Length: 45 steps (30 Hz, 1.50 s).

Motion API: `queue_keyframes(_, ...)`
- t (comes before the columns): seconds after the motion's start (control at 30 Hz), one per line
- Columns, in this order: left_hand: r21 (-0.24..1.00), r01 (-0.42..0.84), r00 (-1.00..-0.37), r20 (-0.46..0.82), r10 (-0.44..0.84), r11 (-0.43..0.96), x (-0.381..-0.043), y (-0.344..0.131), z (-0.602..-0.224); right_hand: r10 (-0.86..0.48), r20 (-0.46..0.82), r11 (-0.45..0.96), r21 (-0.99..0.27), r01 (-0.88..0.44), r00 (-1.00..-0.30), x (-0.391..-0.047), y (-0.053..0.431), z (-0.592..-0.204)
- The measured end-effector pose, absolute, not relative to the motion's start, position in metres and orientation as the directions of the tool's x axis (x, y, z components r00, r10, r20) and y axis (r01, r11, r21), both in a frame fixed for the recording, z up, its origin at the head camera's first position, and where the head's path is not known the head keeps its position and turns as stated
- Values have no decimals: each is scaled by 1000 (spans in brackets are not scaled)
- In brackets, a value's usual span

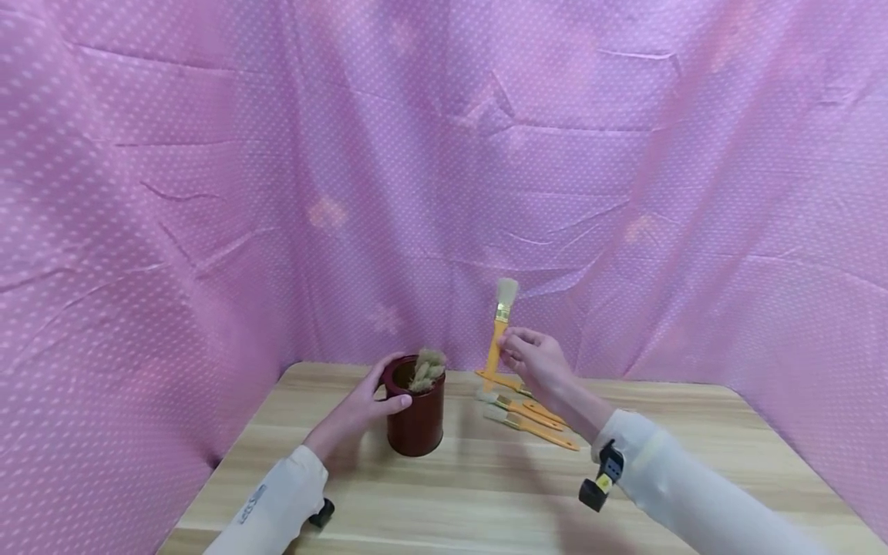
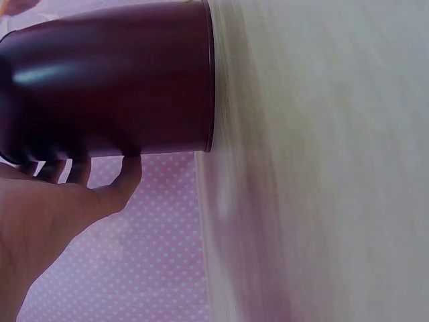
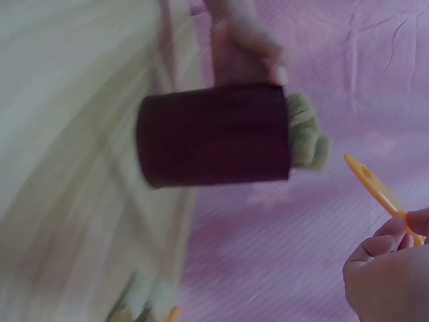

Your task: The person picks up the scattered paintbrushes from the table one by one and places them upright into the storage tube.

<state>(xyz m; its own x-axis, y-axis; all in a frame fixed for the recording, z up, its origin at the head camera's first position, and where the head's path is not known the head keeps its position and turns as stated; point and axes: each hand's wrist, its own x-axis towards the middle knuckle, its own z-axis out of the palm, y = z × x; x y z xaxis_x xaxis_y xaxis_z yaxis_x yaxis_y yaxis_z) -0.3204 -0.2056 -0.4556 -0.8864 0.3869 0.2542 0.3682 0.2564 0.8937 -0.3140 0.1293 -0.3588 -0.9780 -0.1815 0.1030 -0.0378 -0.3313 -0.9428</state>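
Note:
A dark red cylindrical canister (image 1: 416,424) stands upright on the table, a tan fuzzy bundle (image 1: 426,370) poking out of its top. My left hand (image 1: 354,408) holds the canister near its rim, thumb in front; the left wrist view shows the fingers along its side. To the right, my right hand (image 1: 544,368) pinches a paintbrush (image 1: 496,347) by its yellow handle, pale bristles pointing up, above the table. In the right wrist view the handle end (image 3: 375,188) juts out from the fingers towards the canister. Its bristles are outside that view.
Several more yellow-handled paintbrushes (image 1: 537,432) lie on the wooden table (image 1: 430,501) beneath my right hand, partly overlapping. A pink dotted curtain (image 1: 444,193) hangs behind the table and along its sides.

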Motion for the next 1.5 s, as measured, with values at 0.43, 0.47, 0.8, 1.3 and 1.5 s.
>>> queue_keyframes(0.43,884,442,-739,261,621,154,-322,-193,-457,-165,314,-247,-931,-268,-935,-338,77,-340)
queue_keyframes(0.47,888,436,-726,254,639,143,-322,-192,-456,-176,325,-215,-934,-286,-929,-339,76,-342)
queue_keyframes(0.8,938,347,-600,209,772,16,-321,-182,-452,-350,314,-62,-948,-312,-883,-336,89,-371)
queue_keyframes(1.3,940,342,-597,227,770,-12,-322,-192,-452,-529,270,27,-942,-334,-805,-329,111,-386)
queue_keyframes(1.5,938,345,-615,222,757,6,-321,-201,-448,-553,254,98,-926,-365,-793,-329,132,-380)
